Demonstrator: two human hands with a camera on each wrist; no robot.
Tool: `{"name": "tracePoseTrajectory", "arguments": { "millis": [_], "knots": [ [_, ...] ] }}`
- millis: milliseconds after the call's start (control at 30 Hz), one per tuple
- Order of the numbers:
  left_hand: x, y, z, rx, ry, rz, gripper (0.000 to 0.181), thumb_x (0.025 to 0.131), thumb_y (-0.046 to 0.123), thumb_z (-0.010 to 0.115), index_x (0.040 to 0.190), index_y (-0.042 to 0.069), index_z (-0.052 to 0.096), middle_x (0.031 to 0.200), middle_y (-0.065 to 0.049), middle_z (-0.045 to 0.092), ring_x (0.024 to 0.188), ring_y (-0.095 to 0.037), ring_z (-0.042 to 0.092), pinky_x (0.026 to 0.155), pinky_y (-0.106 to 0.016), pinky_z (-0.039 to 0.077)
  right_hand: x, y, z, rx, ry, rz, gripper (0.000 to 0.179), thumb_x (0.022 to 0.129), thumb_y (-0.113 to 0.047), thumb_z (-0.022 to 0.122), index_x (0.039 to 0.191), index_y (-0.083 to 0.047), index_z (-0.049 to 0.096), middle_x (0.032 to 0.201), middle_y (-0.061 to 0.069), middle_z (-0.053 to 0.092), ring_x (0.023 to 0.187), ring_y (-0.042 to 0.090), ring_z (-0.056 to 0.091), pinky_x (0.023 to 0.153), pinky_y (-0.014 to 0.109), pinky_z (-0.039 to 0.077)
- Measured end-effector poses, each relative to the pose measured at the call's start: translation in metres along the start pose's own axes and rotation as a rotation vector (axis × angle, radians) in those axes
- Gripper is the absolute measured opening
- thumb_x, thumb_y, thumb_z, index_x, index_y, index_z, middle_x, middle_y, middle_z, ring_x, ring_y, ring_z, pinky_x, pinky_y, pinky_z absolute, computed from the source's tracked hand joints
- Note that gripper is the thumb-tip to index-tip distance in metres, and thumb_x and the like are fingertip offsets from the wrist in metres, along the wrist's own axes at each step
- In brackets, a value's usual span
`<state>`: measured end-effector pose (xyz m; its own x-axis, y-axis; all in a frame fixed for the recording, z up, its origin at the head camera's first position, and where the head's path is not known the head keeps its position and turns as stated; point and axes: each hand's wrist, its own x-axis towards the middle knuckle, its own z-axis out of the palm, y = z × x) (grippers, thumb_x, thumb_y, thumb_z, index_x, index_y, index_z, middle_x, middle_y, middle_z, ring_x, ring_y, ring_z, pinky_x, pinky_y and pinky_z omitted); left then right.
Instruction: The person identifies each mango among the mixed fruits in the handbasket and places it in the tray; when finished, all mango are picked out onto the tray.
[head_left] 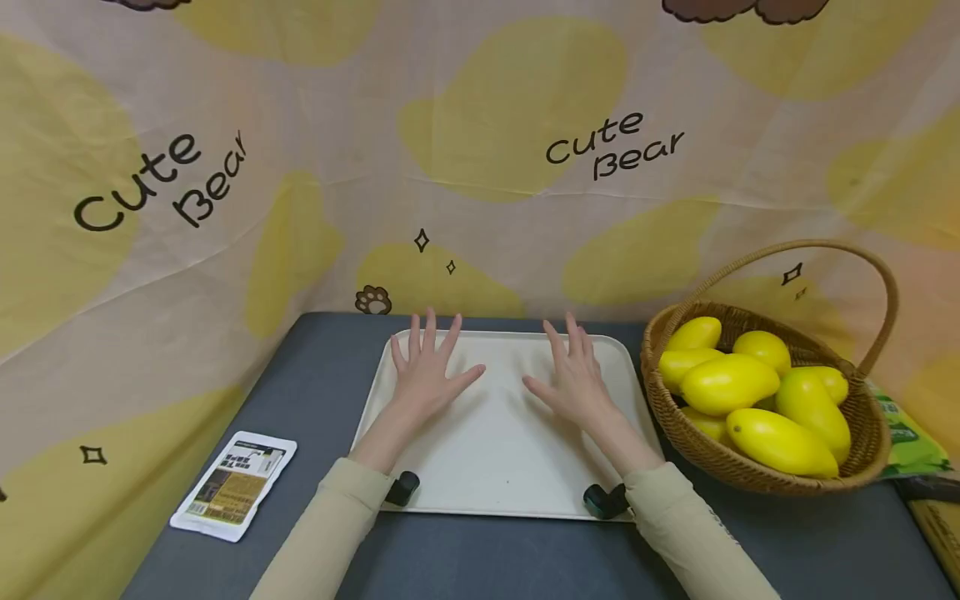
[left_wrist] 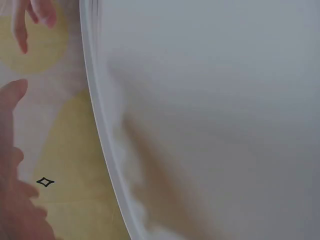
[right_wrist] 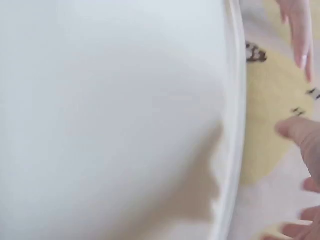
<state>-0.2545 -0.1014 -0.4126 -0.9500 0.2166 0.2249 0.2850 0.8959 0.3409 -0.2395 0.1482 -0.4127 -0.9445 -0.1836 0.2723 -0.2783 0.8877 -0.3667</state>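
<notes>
Both hands hover over a white tray [head_left: 502,467] on the dark table, holding nothing. The left hand [head_left: 427,375] is above the tray's left half, fingers straight and spread. Over the right half is the right hand [head_left: 576,379], its fingers extended and its thumb pointing inward. In the left wrist view, part of the left hand [left_wrist: 20,200] shows at the left edge, beside the tray's rim [left_wrist: 102,145]. Fingers of the right hand [right_wrist: 307,150] appear at the right edge of the right wrist view, with a soft shadow on the tray.
A wicker basket [head_left: 660,417] of yellow mangoes [head_left: 731,383] stands right of the tray. Behind it lies a green packet [head_left: 911,442]. A white pouch with a printed label [head_left: 234,485] lies at the left. A patterned cloth [head_left: 480,167] hangs behind the table [head_left: 495,558].
</notes>
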Motion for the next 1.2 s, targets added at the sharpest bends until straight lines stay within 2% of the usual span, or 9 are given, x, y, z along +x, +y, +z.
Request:
{"name": "tracePoseTrajectory", "arguments": {
  "millis": [67,133,267,400,500,600,733,867,1200],
  "knots": [
    [-0.007,-0.005,-0.005,-0.126,0.019,0.083,0.071,0.094,0.055,0.054,0.152,0.019,0.036,0.157,-0.011,0.03,0.146,-0.03,0.02,0.115,-0.056,0.014,-0.011,-0.006,-0.015,0.076,-0.011,-0.069,0.073,0.088,-0.036,0.07,0.146,-0.005,0.039,0.154,0.022,0.026,0.134,0.043,0.037,0.101,0.059,0.039],
    [-0.014,-0.013,-0.011,-0.258,0.017,0.171,0.053,0.096,0.038,0.06,0.142,0.012,0.052,0.142,-0.01,0.052,0.132,-0.027,0.045,0.109,-0.049,0.032,-0.024,-0.012,-0.034,0.112,-0.013,-0.147,0.053,0.089,-0.027,0.071,0.132,-0.002,0.054,0.138,0.019,0.048,0.117,0.038,0.055,0.091,0.049,0.05],
    [-0.028,-0.034,-0.021,-0.408,-0.001,0.262,0.033,0.096,0.021,0.063,0.128,0.011,0.065,0.122,-0.004,0.066,0.113,-0.021,0.06,0.097,-0.043,0.046,-0.053,-0.017,-0.086,0.125,0.007,-0.275,0.02,0.087,-0.021,0.074,0.104,-0.011,0.068,0.103,0.0,0.066,0.086,0.016,0.064,0.072,0.032,0.056],
    [-0.038,-0.059,-0.026,-0.435,0.007,0.215,0.038,0.096,0.02,0.064,0.132,0.01,0.061,0.131,-0.006,0.06,0.123,-0.025,0.054,0.101,-0.048,0.043,-0.074,0.001,-0.139,0.042,0.107,-0.318,0.01,0.085,-0.016,0.075,0.093,-0.015,0.07,0.088,-0.005,0.066,0.076,0.012,0.063,0.064,0.032,0.056],
    [-0.042,-0.074,-0.027,-0.427,-0.019,0.139,0.05,0.097,0.023,0.062,0.141,0.005,0.049,0.145,-0.015,0.047,0.134,-0.035,0.041,0.106,-0.055,0.034,-0.084,0.025,-0.171,-0.062,0.137,-0.21,0.024,0.087,-0.024,0.073,0.103,-0.008,0.068,0.098,0.006,0.067,0.086,0.025,0.063,0.069,0.045,0.054],
    [-0.044,-0.085,-0.027,-0.428,-0.099,0.046,0.068,0.097,0.032,0.059,0.151,0.001,0.031,0.156,-0.023,0.024,0.143,-0.042,0.019,0.11,-0.062,0.02,-0.09,0.049,-0.19,-0.146,0.058,-0.04,0.056,0.089,-0.041,0.069,0.122,0.003,0.057,0.119,0.026,0.057,0.103,0.044,0.054,0.078,0.06,0.047],
    [-0.045,-0.092,-0.025,-0.442,-0.245,-0.053,0.09,0.096,0.044,0.058,0.155,0.0,0.007,0.158,-0.028,-0.004,0.144,-0.047,-0.003,0.109,-0.069,0.007,-0.091,0.074,-0.193,-0.179,-0.106,0.12,0.092,0.089,-0.059,0.061,0.137,0.015,0.035,0.131,0.042,0.038,0.113,0.058,0.041,0.085,0.069,0.038],
    [-0.044,-0.096,-0.022,-0.43,-0.33,-0.076,0.098,0.095,0.046,0.057,0.153,-0.005,-0.004,0.156,-0.031,-0.012,0.143,-0.048,-0.01,0.11,-0.068,0.002,-0.09,0.084,-0.187,-0.191,-0.211,0.184,0.106,0.087,-0.067,0.056,0.142,0.018,0.024,0.135,0.046,0.032,0.112,0.061,0.042,0.08,0.065,0.042],
    [-0.044,-0.104,-0.01,-0.373,-0.28,-0.057,0.093,0.097,0.044,0.053,0.152,-0.009,0.0,0.158,-0.031,-0.006,0.144,-0.047,-0.005,0.112,-0.065,0.001,-0.087,0.084,-0.181,-0.246,-0.237,0.222,0.111,0.084,-0.074,0.052,0.143,0.016,0.023,0.13,0.045,0.035,0.096,0.054,0.052,0.065,0.052,0.044]
  ]
}}
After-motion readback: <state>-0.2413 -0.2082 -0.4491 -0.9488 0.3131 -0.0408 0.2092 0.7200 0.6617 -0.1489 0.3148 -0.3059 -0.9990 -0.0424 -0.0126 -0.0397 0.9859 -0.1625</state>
